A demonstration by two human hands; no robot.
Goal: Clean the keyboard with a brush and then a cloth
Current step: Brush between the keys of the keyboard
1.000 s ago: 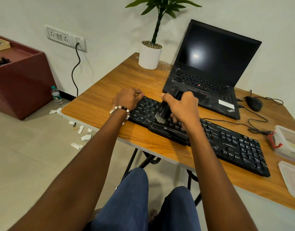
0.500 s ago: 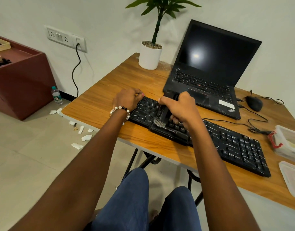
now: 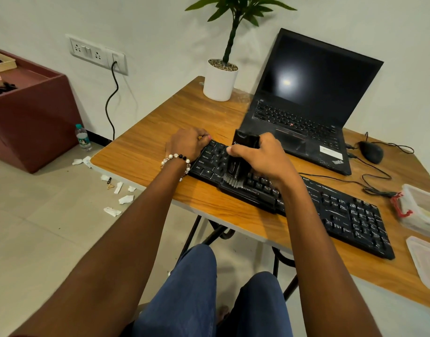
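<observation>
Right hand (image 3: 262, 159) mid-frame, fingers wrapped round brush (image 3: 236, 166) on keyboard (image 3: 343, 210); left hand (image 3: 187, 143) curled gripping keyboard's far-left corner.

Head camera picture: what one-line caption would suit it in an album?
Right hand sweeps a black brush over the keyboard while the left hand steadies its corner.

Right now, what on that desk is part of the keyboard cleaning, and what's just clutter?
In the job:
keyboard
brush, gripped by right hand
left hand, steadying the keyboard's left end

Lying about:
laptop
potted plant
mouse
plastic container and lid

No cloth visible.
</observation>
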